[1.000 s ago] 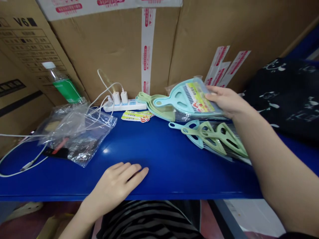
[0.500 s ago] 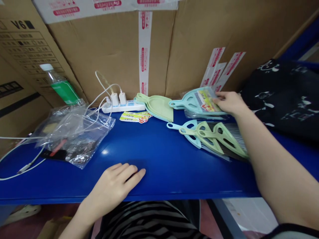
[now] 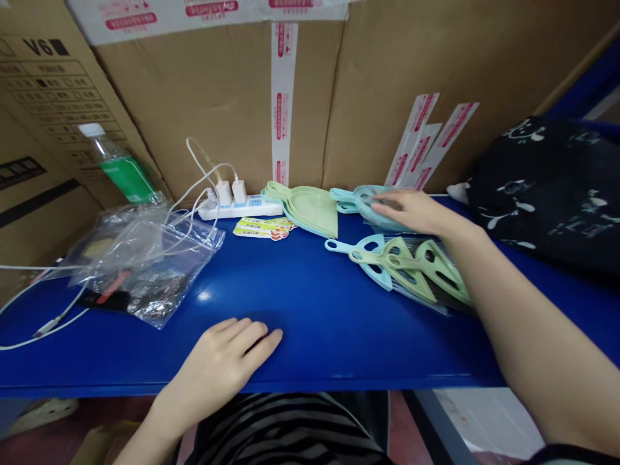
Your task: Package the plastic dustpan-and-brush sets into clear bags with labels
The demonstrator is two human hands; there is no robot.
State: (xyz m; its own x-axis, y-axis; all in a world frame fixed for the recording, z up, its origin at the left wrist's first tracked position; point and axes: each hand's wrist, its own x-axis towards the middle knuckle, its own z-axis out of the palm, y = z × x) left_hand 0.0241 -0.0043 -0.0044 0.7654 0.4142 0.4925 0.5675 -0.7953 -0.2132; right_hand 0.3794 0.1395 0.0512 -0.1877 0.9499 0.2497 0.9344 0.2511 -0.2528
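Observation:
My left hand [image 3: 227, 358] rests on the blue table [image 3: 295, 323] near its front edge, fingers loosely bent, thumb apart, holding nothing. Over at the back right, my right hand [image 3: 416, 212] lies across light blue dustpan and brush sets [image 3: 361, 197] in clear wrap, touching the top one with fingers stretched out; part of the sets is hidden beneath it. In front of them, a blue hand brush [image 3: 372, 244] and two green hand brushes [image 3: 411, 268] overlap, bristles partly behind my right forearm. Green and blue dustpans [image 3: 312, 208] are stacked to the left.
Printed label cards [image 3: 261, 227] lie before a white power strip [image 3: 247, 206] with chargers and cables. Clear plastic bags [image 3: 155, 258] and a green-labelled bottle [image 3: 123, 171] are on the left. A black patterned bag [image 3: 547, 194] sits right. Cardboard boxes [image 3: 208, 84] stand behind.
My right hand has moved left from the right edge of the wrapped sets onto their top, now covering the coloured card. The left hand stays where it was.

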